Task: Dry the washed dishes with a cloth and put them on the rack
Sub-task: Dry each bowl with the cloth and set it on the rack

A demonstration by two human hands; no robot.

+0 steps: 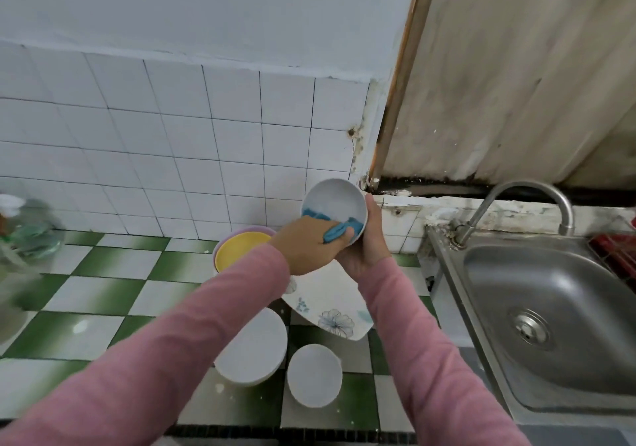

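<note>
We look down over two arms in pink sleeves [206, 321], raised above a countertop [93, 294] of green and white checked tiles. The right hand [370, 239] is wrapped around the outside of a small white bowl [335, 201], fingers closed along its wall, tipping the bowl so that its opening faces us. The left hand [309, 242] is closed on a blue cloth [340, 230] and presses it inside the bowl against the lower part of the inner wall. The bowl is held in the air in front of the white tiled wall [172, 135], above the dishes on the counter.

Below the hands lies a flat plate with a blue flower pattern [330, 308], partly hidden by the wrists. Nearer to us stand a large white bowl [254, 349] and, just beside it on the right, a smaller white bowl [315, 375]. Behind the left wrist a yellow bowl [241, 244] sits inside a pale purple one [254, 229].

To the right is a steel sink [550, 314] with a curved tap [526, 201]. At the far right edge we glimpse something red [616, 249], perhaps the rack, though too little shows to be sure.
</note>
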